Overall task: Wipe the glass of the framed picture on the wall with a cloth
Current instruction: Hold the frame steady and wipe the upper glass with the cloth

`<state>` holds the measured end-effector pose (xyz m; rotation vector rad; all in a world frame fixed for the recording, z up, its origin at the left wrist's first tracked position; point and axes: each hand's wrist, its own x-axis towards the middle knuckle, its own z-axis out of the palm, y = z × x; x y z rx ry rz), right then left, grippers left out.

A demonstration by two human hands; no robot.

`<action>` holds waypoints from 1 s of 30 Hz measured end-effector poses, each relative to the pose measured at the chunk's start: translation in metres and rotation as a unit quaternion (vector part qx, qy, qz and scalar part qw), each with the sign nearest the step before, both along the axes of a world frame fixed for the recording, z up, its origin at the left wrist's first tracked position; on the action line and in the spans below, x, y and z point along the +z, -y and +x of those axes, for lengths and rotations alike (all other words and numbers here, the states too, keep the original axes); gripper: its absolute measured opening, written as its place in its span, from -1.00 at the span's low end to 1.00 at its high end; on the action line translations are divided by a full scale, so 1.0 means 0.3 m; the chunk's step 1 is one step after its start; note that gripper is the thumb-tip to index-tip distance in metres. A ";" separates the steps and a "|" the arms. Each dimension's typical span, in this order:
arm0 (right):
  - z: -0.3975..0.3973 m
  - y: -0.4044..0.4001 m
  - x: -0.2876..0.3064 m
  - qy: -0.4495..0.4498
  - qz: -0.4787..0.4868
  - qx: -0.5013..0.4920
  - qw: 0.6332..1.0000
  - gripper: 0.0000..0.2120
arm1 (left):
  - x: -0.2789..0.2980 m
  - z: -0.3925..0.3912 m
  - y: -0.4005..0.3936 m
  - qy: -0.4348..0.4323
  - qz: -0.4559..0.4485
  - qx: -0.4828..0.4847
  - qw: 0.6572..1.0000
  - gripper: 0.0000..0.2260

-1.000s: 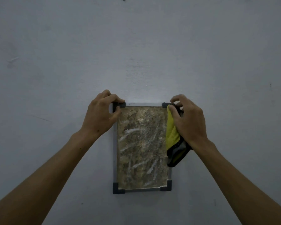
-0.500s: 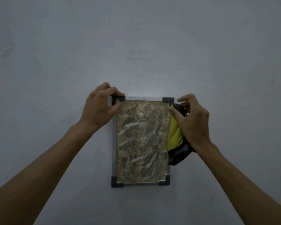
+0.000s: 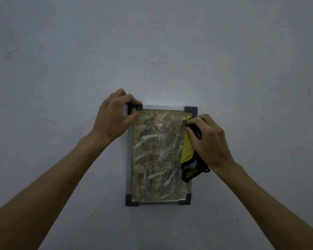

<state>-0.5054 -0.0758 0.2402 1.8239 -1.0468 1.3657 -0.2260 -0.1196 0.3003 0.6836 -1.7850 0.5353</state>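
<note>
From the head view, a small framed picture point(image 3: 159, 156) hangs upright on a plain grey wall point(image 3: 61, 69), a little below the middle of the scene. Its frame point(image 3: 129, 159) is a thin pale strip with dark corner pieces, and the glass point(image 3: 157, 159) shows a mottled brownish surface crossed by several whitish smears. The left hand point(image 3: 114, 118) is at the top left corner of the frame, its grip clenched on that corner: the thumb lies across the front of the dark corner piece and the fingers curl over the top edge. The right hand point(image 3: 208, 143) is at the upper right side of the picture, just below the top right corner, its grip grasping a bunched cloth point(image 3: 188, 150). The cloth is yellow with a dark border; it lies against the right edge of the glass and hangs down from the hand to about two thirds of the way down the frame. Both forearms reach up from the lower corners of the scene.
</note>
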 end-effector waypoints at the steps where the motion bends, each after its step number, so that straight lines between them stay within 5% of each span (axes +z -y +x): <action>1: -0.006 -0.006 0.019 0.001 0.007 0.008 1.000 -0.87 | 0.001 0.001 0.000 -0.002 0.000 0.000 1.000 -0.85; 13: -0.011 -0.037 0.073 -0.087 0.048 0.040 0.994 -0.85 | 0.002 0.002 0.000 -0.001 0.004 0.002 1.000 -0.85; 19: 0.007 -0.028 0.130 -0.029 0.008 0.037 0.999 -0.85 | 0.002 -0.001 0.002 -0.004 0.000 0.003 1.000 -0.85; 24: 0.033 -0.032 0.067 -0.150 0.094 0.057 0.983 -0.82 | 0.001 -0.005 0.002 -0.001 0.003 0.009 1.000 -0.85; 30: 0.046 -0.006 0.096 0.021 0.002 0.030 0.999 -0.82 | 0.004 -0.005 -0.002 0.008 0.008 0.018 1.000 -0.85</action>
